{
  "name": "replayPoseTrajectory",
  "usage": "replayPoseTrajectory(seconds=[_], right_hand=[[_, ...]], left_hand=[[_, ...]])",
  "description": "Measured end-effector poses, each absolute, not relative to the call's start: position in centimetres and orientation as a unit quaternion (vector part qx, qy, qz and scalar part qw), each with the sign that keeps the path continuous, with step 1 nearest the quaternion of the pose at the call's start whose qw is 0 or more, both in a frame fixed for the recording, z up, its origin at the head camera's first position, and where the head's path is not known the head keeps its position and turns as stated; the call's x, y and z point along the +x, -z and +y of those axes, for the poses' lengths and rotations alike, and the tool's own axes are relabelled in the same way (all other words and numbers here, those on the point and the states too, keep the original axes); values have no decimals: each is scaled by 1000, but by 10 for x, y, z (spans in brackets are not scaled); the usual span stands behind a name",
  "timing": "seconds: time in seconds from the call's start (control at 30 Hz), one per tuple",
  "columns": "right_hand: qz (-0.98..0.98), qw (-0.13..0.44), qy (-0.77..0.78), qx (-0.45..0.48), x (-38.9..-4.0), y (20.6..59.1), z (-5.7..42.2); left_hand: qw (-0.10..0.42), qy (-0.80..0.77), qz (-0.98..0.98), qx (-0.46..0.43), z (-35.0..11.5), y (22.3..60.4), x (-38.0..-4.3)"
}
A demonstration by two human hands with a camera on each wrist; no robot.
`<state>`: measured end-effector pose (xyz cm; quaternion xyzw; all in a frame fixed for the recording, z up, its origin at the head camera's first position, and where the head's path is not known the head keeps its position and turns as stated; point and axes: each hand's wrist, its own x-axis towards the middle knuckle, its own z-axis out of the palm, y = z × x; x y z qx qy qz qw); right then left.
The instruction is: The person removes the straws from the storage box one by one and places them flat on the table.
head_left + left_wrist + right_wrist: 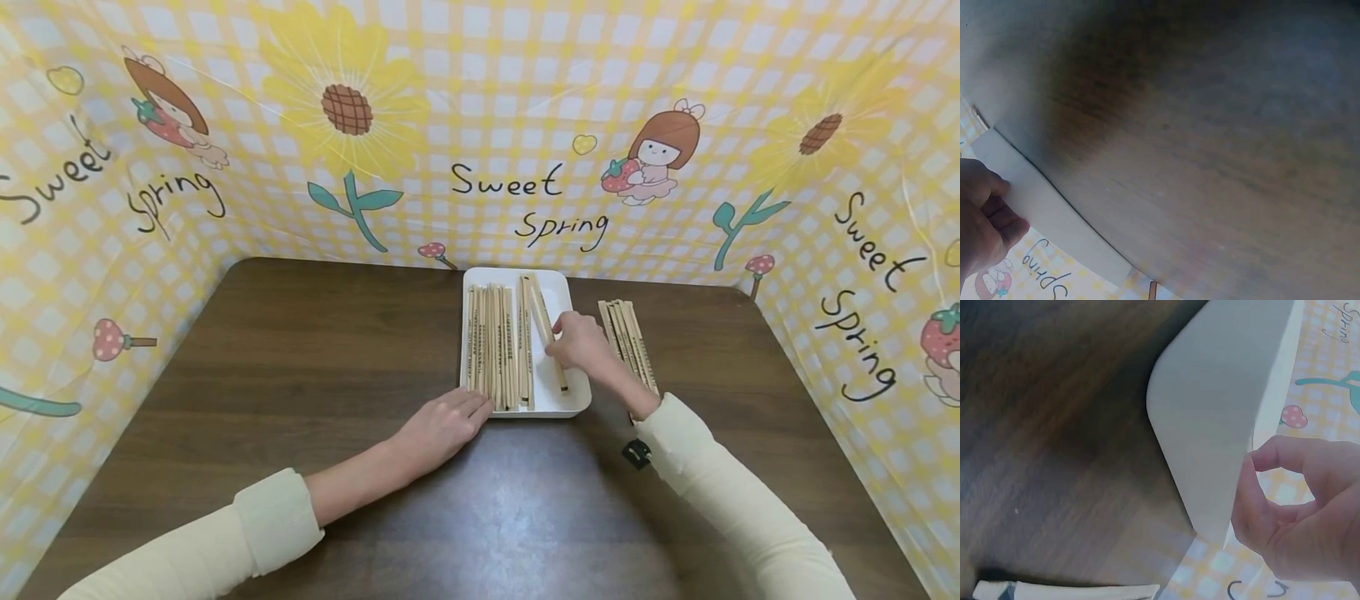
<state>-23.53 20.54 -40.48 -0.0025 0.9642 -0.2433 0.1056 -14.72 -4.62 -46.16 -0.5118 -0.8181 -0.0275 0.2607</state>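
A white tray (553, 408) holds a row of long, slim packets in printed brown paper, like wrapped disposable chopsticks (491, 346). On the tray's right side, one packet of chopsticks (542, 310) lies slanted, apart from the row. My right hand (581, 342) reaches over the tray's right rim and pinches this packet between thumb and fingers. The right wrist view shows the right hand (1310, 506) at the rim, the packet hidden behind the wall. My left hand (448, 423) grips the tray's near left corner; in the left wrist view its fingers (1015, 231) bend at the white wall.
More wrapped chopsticks (628, 342) lie in a bundle on the brown table (337, 350), right of the tray and partly beneath my right forearm. A small black object (637, 453) is at my right cuff. Yellow checked cloth (480, 108) stands around the table.
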Motion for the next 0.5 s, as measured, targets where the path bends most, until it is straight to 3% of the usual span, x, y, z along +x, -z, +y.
replayPoseTrajectory(seconds=[0.5], right_hand=[[955,120,271,5,-238,392,220]], left_hand=[[258,28,-818,-513,-46,463,-148]])
